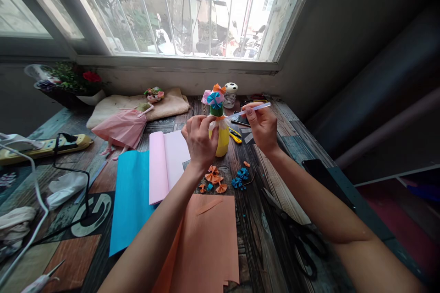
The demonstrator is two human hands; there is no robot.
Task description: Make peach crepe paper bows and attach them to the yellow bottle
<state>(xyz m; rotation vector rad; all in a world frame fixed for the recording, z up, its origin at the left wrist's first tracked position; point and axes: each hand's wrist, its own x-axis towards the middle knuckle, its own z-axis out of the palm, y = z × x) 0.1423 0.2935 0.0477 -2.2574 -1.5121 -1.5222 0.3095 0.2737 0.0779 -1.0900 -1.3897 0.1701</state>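
Observation:
A decorated bottle with a yellow body, a green neck and pink, blue and orange paper flowers on top stands in front of me. My left hand has its fingers curled against the bottle's left side at the neck, partly hiding it. Between the thumb and fingers of my right hand is a translucent white strip, its inner end reaching the bottle's neck. Below the bottle lie folded orange paper bows and blue paper bows.
Orange paper, blue paper and a pink paper roll cover the front left. Black scissors lie beneath my right forearm. Around them are a yellow cutter, a phone, a doll and a power strip.

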